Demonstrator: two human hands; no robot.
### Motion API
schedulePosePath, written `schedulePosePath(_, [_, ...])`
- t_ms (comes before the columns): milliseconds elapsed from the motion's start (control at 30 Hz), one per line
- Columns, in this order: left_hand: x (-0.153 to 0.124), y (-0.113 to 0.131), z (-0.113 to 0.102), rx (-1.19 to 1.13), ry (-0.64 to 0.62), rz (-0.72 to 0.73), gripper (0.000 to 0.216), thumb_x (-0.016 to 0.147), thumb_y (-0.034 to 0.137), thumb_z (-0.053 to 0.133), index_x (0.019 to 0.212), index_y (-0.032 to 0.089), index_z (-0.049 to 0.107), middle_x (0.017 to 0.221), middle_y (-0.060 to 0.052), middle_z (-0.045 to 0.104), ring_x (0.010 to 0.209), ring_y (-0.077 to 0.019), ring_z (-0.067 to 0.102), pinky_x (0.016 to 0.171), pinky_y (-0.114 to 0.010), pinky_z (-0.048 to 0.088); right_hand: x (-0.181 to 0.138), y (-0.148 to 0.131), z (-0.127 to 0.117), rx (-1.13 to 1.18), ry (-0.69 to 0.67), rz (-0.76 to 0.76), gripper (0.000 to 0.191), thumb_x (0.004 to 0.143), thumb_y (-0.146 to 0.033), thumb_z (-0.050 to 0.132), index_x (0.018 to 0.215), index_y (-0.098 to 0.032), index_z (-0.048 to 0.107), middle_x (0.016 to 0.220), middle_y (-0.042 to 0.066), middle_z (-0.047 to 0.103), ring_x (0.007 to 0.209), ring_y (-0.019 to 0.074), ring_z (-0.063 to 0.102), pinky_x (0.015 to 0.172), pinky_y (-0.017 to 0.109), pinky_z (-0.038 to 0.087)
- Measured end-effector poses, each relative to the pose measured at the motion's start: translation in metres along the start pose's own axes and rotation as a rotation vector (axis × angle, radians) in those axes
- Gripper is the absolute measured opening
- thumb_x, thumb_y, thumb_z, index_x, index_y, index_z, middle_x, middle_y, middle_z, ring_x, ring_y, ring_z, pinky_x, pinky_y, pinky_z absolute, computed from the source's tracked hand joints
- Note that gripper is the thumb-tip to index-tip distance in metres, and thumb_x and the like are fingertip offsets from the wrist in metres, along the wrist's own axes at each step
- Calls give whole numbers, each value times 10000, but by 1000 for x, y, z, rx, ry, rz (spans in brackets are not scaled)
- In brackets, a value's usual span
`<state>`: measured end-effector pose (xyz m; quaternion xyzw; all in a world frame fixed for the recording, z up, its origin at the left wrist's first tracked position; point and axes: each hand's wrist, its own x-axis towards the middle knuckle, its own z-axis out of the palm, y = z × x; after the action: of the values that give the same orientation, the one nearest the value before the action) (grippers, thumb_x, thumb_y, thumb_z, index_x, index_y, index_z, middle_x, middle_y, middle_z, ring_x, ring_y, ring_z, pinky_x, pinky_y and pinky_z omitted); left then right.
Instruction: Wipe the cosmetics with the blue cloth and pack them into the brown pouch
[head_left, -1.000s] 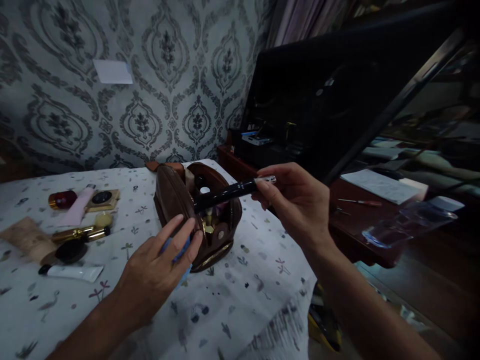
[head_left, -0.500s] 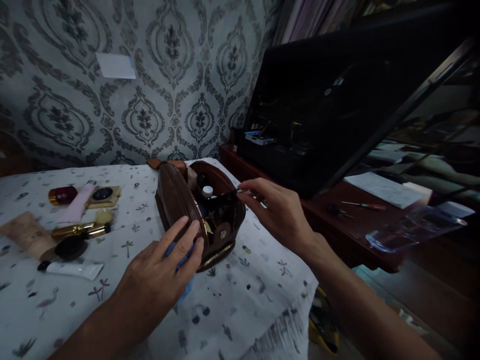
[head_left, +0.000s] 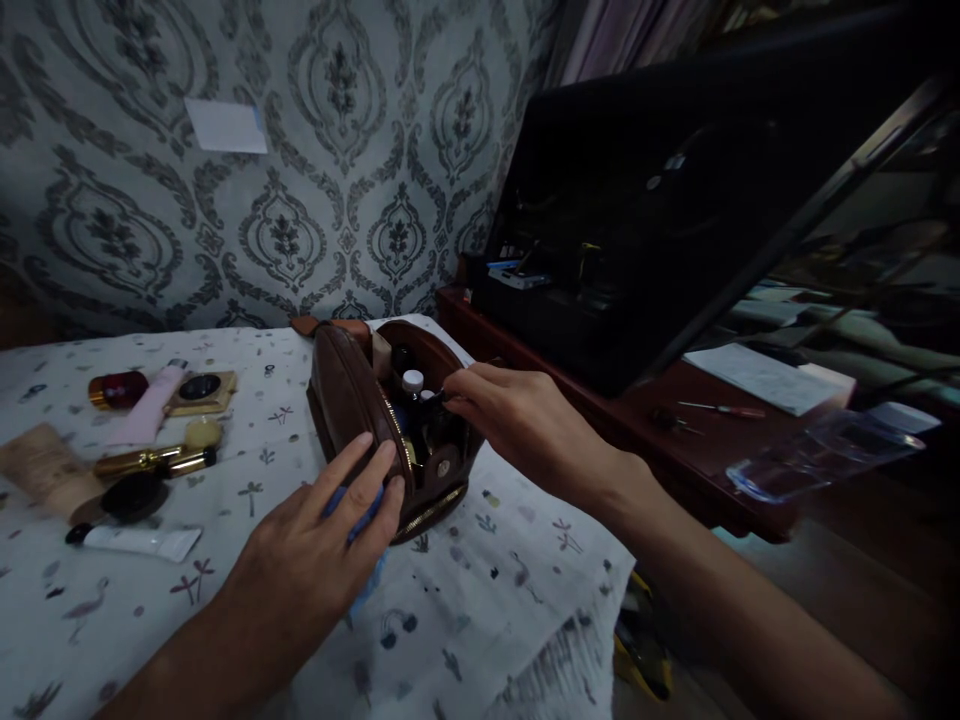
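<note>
A brown leather toiletry bag (head_left: pixel 352 385) stands unzipped on the cloth. My left hand (head_left: pixel 307 530) rests its slightly spread fingers against the bag's near side; its thumb is hidden. Something crumpled and blue (head_left: pixel 369 590) shows beneath and between those fingers. Over the bag's right part, my right hand (head_left: pixel 510 405) is closed in a pinch on a slim dark stick-like item (head_left: pixel 431 402), mostly hidden by the fingers and the bag's shadow. Inside the bag, a white-capped bottle (head_left: pixel 412 381) stands among other dark containers.
On the left lie a pink tube (head_left: pixel 154 400), a compact (head_left: pixel 201 392), a gold tube (head_left: pixel 135 462), a beige tube (head_left: pixel 49 465) and a white tube (head_left: pixel 142 541). A large black screen (head_left: pixel 637 220) leans over the red-brown desk (head_left: pixel 675 430), which bears a screwdriver (head_left: pixel 724 410).
My right hand has moved left and inward over the bag, bringing the slim dark item further into its opening. My left hand stays against the bag.
</note>
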<state>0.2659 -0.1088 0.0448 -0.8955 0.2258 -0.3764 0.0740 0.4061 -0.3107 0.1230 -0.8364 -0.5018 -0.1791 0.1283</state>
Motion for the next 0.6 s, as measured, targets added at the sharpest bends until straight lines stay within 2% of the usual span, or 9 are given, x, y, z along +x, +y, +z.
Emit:
schedulePosePath(133, [-1,1,2,-11,-5,-1,454,902,36,348,1237,160,627,1434,-120,558,1365,-284,470,794,-316,583,12,2,-8,-18,-73,-16,106,951,-152,515,898,-185,600,836,47,655,696,143,588,615,249,377])
schedulePosePath(367, [-5,0,1,-29,-41,4,474,893,24,357,1281,156,595,1477,-129,510,1409,-305,411,781,-345,586,24,14,-34,41,-98,-97,100,900,-141,574,877,-202,651,791,17,682,704,150,616,625,258,375])
schedulePosePath(600, [-5,-1,3,-57,-42,7,465,904,45,369,1305,145,582,1477,-141,508,1417,-312,396,837,-362,576,23,5,-37,45,-60,-22,101,867,-156,628,791,-211,666,665,11,650,587,140,568,553,272,313])
